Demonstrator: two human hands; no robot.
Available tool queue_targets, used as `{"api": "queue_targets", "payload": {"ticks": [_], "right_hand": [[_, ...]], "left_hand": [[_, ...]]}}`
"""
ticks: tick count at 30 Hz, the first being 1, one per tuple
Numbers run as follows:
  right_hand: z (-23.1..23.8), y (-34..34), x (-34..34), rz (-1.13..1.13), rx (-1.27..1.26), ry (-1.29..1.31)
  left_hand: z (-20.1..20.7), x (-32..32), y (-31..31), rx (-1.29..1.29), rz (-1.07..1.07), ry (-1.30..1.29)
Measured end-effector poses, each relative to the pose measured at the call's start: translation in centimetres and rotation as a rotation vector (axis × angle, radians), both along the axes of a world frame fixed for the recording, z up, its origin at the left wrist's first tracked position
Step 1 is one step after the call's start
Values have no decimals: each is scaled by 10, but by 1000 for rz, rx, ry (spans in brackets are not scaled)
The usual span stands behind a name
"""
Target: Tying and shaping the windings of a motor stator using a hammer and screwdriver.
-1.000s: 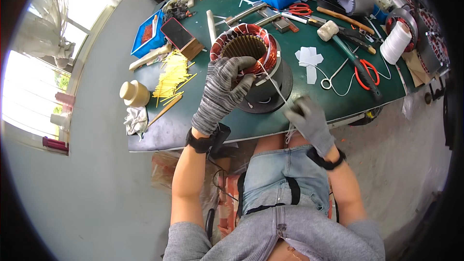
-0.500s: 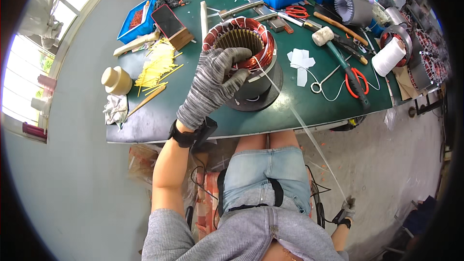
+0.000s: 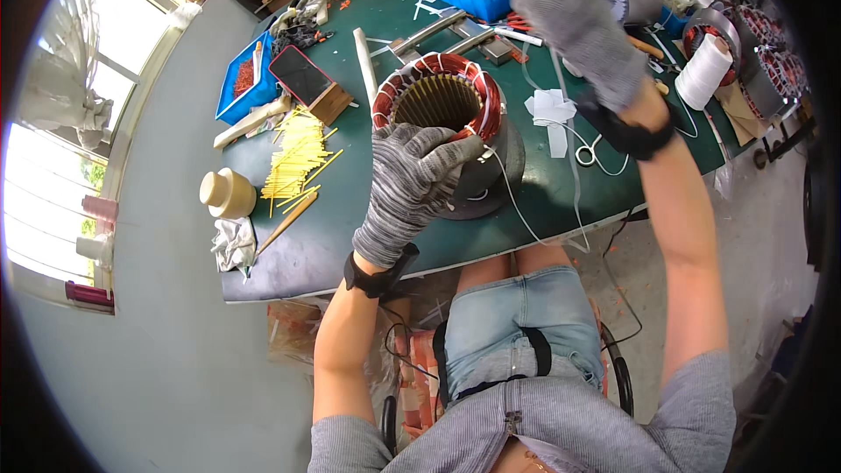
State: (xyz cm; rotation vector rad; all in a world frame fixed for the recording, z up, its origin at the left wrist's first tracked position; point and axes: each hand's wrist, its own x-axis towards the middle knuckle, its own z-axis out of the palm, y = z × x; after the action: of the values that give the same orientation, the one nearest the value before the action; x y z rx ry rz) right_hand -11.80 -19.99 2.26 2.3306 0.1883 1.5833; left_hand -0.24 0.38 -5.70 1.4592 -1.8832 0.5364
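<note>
A motor stator (image 3: 486, 184) stands upright on the green table, a ring of red-brown copper windings laced with white cord around its top. Gloved in grey knit, my left hand (image 3: 412, 171) grips the near side of that winding ring, thumb and fingers bent over the rim. White lacing cord (image 3: 517, 210) leaves the ring beside my fingers, loops down past the table's front edge and rises toward my right hand (image 3: 569, 26). That hand, also gloved, is raised over the back right of the table. Motion smears its fingers, so its hold on the cord cannot be made out.
Yellow sticks (image 3: 298, 153), a phone (image 3: 300, 77) propped on a wooden block and a blue bin (image 3: 236, 83) lie left. Right of the stator are white paper strips (image 3: 554, 118), scissors (image 3: 589, 153) and a thread spool (image 3: 703, 70). Another blue bin (image 3: 473, 0) stands behind.
My right hand has swung from low at the right, beside the chair, up over the table's far right. The cord, stretched taut before, now hangs slack. My left hand stays on the stator.
</note>
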Motion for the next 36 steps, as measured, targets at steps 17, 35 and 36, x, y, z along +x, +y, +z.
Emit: {"api": "queue_targets", "payload": {"ticks": [17,35,36], "right_hand": [[-125,128,-69,1036,2292,494],[-48,136,-30,1976,2626,203],[-52,143,-28,1683,2317,252]], "left_hand": [[7,-2,15,178,234,-114],[-40,3,-1,3,487,91],[-39,5,3,154,501,337]]}}
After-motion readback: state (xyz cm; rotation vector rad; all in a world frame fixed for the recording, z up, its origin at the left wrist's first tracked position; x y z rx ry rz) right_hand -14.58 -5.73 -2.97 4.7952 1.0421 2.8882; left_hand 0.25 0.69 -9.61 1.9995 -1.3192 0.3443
